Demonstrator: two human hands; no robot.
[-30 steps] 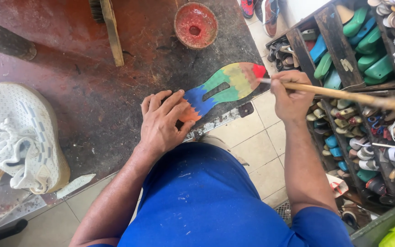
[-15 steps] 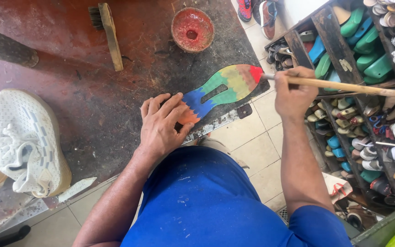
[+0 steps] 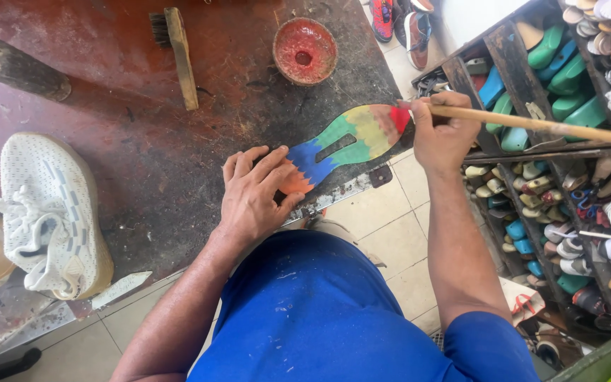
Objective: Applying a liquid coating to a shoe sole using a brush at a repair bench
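Note:
A multicoloured shoe sole (image 3: 351,138) lies flat near the edge of a dark, stained workbench (image 3: 150,155). My left hand (image 3: 256,194) presses down on its orange heel end, fingers spread. My right hand (image 3: 440,134) grips a long wooden stick (image 3: 553,127), with the stick's tip at the sole's red toe end. A round red-stained bowl (image 3: 305,49) sits farther back on the bench.
A white sneaker (image 3: 47,212) lies at the bench's left. A wooden-handled brush (image 3: 178,49) and a dark wooden block (image 3: 15,67) rest at the back. Shelves (image 3: 567,177) packed with several shoes and soles stand to the right. Tiled floor lies below.
The stick's tip and my right hand have stayed at the sole's toe end with only slight shifts. My left hand keeps holding the heel down.

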